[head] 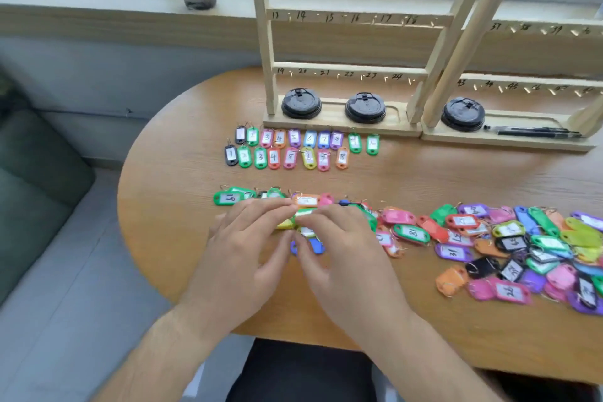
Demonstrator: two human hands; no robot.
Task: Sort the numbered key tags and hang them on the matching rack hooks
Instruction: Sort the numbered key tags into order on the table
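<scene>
Both hands are down on the small cluster of tags [305, 201] mid-surface [182, 173]. Left hand [248, 248] and right hand [342, 254] have their fingers [270, 209] stretched loose, tips nearly meeting, nothing visibly pinched. The tags there lie left to right, right under the tips. Beyond them sit the sorted rows, ten tags far [306, 139], eight near [287, 157]. There are two racks [349, 68], and the big heap [522, 238] is nearer the right hand.

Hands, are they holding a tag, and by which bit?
Cannot tell. The left hand and right hand rest fingertips on the blurred pile of coloured plastic key tags; no grip shows.
</scene>
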